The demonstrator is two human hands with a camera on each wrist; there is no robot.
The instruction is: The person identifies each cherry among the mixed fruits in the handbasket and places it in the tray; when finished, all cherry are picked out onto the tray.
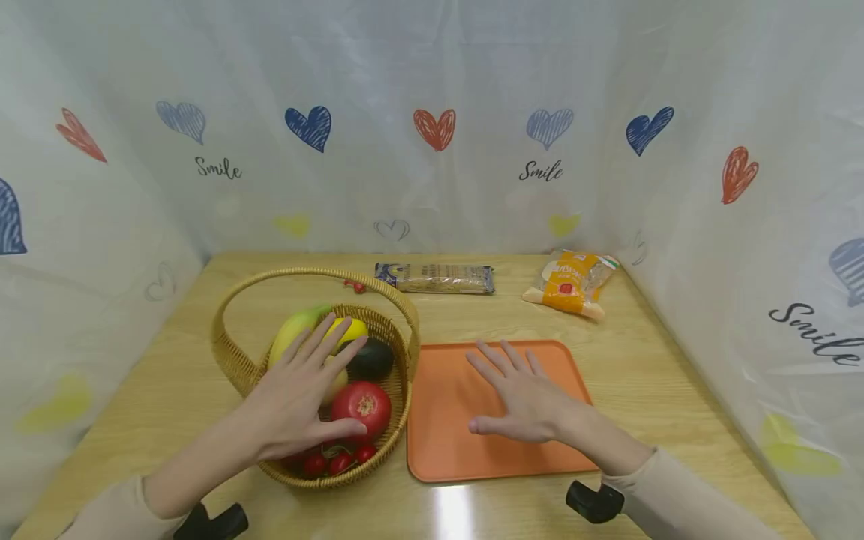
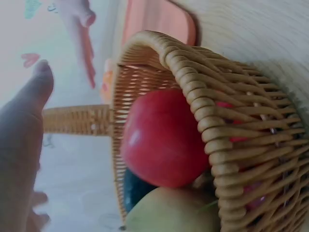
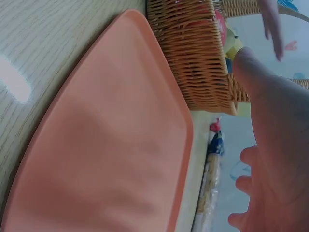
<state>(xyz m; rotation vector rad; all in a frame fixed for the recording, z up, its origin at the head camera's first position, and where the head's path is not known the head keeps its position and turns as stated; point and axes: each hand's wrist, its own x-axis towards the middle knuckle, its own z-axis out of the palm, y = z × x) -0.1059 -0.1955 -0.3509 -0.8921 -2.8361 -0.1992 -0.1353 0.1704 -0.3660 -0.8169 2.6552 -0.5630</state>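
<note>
A wicker basket (image 1: 324, 481) with a tall handle stands left of centre, filled with fruit and vegetables. Inside I see a red pomegranate-like fruit (image 1: 364, 406), small red tomatoes (image 1: 340, 462), a dark oval fruit (image 1: 373, 360), a yellow fruit (image 1: 355, 328), a yellow-green fruit (image 1: 292, 334) and a pale round one (image 2: 169, 212). Over the basket's left part hovers my left hand (image 1: 290, 409), fingers spread, holding nothing; it hides some contents. My right hand (image 1: 529, 405), also spread and holding nothing, is above an orange tray (image 1: 445, 420) right beside the basket.
Behind the tray lies a long clear packet (image 1: 439, 278) of noodle-like sticks. An orange-and-clear bag (image 1: 570, 285) rests at the back right. Small red items (image 1: 355, 286) sit behind the basket handle. A printed white curtain (image 1: 432, 75) surrounds the wooden table (image 1: 169, 352) on three sides.
</note>
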